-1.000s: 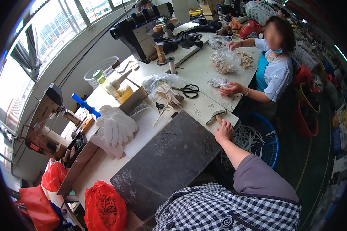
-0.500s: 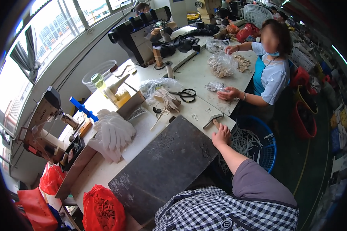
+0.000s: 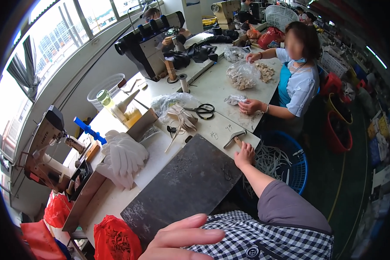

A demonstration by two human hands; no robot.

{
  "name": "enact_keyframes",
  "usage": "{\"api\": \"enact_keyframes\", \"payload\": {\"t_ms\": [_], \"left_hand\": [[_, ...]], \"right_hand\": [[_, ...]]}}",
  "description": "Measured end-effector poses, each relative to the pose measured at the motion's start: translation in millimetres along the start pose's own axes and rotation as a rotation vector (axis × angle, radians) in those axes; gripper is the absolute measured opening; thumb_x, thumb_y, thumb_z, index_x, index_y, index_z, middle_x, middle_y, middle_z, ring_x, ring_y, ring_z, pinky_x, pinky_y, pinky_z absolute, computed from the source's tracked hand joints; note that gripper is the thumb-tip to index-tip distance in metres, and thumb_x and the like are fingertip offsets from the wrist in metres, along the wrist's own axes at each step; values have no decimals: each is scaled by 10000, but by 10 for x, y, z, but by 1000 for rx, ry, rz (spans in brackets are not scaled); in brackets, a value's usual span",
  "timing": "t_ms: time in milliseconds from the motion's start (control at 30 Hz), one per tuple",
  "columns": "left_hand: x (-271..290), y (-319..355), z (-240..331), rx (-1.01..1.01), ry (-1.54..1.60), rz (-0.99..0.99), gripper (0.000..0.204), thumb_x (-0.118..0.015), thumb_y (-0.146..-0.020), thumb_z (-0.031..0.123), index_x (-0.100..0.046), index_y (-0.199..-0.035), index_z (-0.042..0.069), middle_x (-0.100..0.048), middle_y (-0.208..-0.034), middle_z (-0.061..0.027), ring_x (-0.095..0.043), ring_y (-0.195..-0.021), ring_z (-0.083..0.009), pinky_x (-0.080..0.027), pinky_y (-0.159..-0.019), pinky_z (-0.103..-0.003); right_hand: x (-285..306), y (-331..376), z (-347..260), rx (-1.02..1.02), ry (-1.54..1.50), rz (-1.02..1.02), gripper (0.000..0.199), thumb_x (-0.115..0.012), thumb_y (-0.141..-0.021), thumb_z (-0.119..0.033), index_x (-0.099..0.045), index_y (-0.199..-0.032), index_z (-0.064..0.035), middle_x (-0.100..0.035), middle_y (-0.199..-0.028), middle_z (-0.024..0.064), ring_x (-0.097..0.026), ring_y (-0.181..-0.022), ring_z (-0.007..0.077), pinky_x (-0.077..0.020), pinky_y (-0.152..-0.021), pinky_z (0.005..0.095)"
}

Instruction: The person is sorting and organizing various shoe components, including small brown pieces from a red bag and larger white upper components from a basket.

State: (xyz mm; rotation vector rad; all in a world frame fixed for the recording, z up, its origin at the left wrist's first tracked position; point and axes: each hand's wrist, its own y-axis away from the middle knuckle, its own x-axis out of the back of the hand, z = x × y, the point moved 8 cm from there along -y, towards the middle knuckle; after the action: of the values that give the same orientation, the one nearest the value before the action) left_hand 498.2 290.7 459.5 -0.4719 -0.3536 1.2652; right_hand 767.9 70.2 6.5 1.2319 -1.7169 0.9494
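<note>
My right hand is closed round the wooden handle of a hammer, whose metal head rests on the white table by its right edge. At the bottom, close to the camera, my left hand has its fingers stretched out and holds nothing. It is in front of a dark flat slab with scuffed patches. Left of the slab, pale sole-shaped pieces lie fanned in a pile. Beyond the slab are black-handled scissors and a bundle of beige strips.
Red bags stand at lower left, near a sewing machine. A blue basket of pale strips is beside the table. Across it, a co-worker handles pieces by a clear bag. A jar stands at left.
My left hand has come into view at the bottom. My right hand stays on the hammer. The co-worker's nearer hand has moved onto the small bundle, and the whole view has shifted slightly.
</note>
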Motion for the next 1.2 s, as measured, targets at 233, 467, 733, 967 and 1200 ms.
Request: {"api": "enact_keyframes", "payload": {"t_ms": [233, 467, 733, 967, 1200], "left_hand": [[-9, -110, 249, 186, 348, 195, 525, -307, -932, 453, -604, -946, 20, -566, -1008, -168, -505, -960, -258, -336, -895, -386], [147, 57, 320, 41, 489, 62, 140, -609, -882, 167, -678, -785, 94, -591, -778, 2, -495, -701, -142, -383, -671, -283], [-19, 596, -17, 64, 168, -579, 121, -605, -884, 115, -639, -908, 1, -583, -841, -106, -551, -737, -248, -435, -641, -353], [854, 1666, -1092, 567, 448, 360, 200, -544, -879, 10, -572, -1075, -18, -596, -1055, -86, -585, -956, -171, -434, -911, -304], [1609, 2441, -1243, 754, -1265, 662, 323, -644, -784, 65, -561, -1094, 25, -482, -1238, -168, -459, -1168, -327, -358, -995, -411]], "right_hand": [[18, -24, 9, 30, 7, 13, 570, -608, -761, -224, -408, -1278, -92, -414, -1264, 125, -402, -1153, 329, -319, -984, 471], [14, 13, -4, -1, 20, -8, 574, -602, -767, -224, -399, -1287, -94, -402, -1280, 126, -395, -1166, 327, -311, -997, 468], [51, -16, 46, 37, 21, -12, 584, -624, -771, -226, -411, -1302, -112, -416, -1280, 123, -399, -1168, 326, -308, -999, 452], [19, -16, 84, 88, 34, -12, 533, -627, -747, -193, -445, -1246, -160, -417, -1268, 110, -390, -1171, 335, -278, -1001, 484], [101, -42, -180, 190, 8, 67, 610, -636, -713, -167, -404, -1278, -167, -382, -1284, 120, -376, -1195, 338, -257, -1012, 483]]}}
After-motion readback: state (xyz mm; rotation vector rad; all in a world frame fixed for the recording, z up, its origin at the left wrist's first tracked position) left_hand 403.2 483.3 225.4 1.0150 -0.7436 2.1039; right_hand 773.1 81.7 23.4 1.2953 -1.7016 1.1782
